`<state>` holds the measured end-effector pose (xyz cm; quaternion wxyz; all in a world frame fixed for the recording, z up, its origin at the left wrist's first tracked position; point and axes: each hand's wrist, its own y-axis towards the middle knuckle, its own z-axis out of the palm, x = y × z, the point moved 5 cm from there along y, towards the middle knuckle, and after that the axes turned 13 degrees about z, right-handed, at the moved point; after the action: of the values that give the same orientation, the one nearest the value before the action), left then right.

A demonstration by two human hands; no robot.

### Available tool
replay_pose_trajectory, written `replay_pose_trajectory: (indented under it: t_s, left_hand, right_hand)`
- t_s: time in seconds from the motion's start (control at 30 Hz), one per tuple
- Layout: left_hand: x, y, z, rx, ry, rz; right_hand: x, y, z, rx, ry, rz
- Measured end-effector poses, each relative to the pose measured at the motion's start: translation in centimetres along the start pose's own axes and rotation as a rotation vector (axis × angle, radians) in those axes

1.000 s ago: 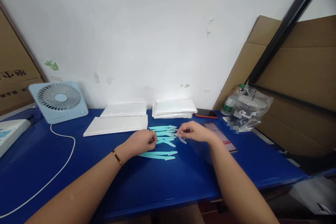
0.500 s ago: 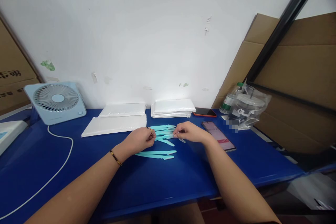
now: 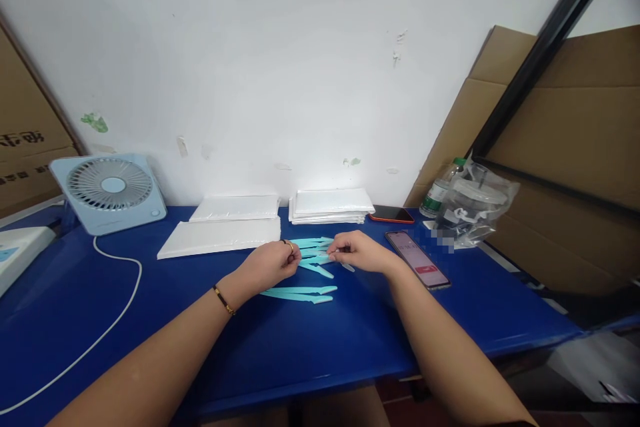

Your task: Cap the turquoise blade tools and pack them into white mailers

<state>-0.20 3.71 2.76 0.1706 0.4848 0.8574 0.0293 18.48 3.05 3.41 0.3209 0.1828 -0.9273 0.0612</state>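
Several thin light-blue plastic sticks lie in a loose pile on the blue table; two more light-blue sticks lie side by side nearer to me. My left hand, with a ring and a wrist bracelet, is curled closed at the left end of the pile, pinching one stick. My right hand is closed in a pinch at the pile's right end, on a small pale clear piece that pokes out below its fingers.
Flat white packs and a white stack lie behind the pile. Two phones rest to the right, near a bottle and a clear bag. A small fan with a white cable stands at left. Cardboard leans at right.
Both hands have drawn slightly closer together over the pile; the camera view shifted a little. The sticks on the table have not moved.
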Motion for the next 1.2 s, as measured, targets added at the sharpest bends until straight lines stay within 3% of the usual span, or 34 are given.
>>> replay_pose_trajectory:
  t_s: [0.13,0.23,0.3,0.43,0.53,0.7,0.87,1.2]
  left_hand:
    - [0.7,0.1,0.5,-0.051,0.036,-0.023]
    - [0.8,0.0,-0.2,-0.157,0.046,-0.043]
    - [0.4,-0.2,-0.6,-0.163,0.008,-0.025]
    - [-0.9,-0.4,0.3,0.077,-0.147,0.057]
    - [-1.4,-0.4,0.9,0.158,-0.138,0.071]
    - [-1.6,-0.1,1.2,0.154,0.021,0.094]
    - [-1.4,0.1,1.2,0.137,0.187,0.123]
    - [-0.7,0.2,0.8,0.056,0.006,0.045]
  right_hand:
    - [0.2,0.6,0.4,-0.07,-0.012,0.01]
    - [-0.5,0.6,-0.6,-0.195,-0.055,0.067]
    - [-1.4,0.3,-1.4,-0.223,-0.11,0.153]
    - [-3.1,-0.3,-1.3,0.004,-0.223,0.315]
    - [-3.4,-0.4,-0.7,0.1,-0.263,0.335]
    - [-3.1,-0.4,-0.4,0.106,-0.245,0.313]
    - [-2.4,-0.8,-0.6,0.17,-0.039,0.242]
    - [-1.2,-0.5,0.0,0.184,-0.021,0.135]
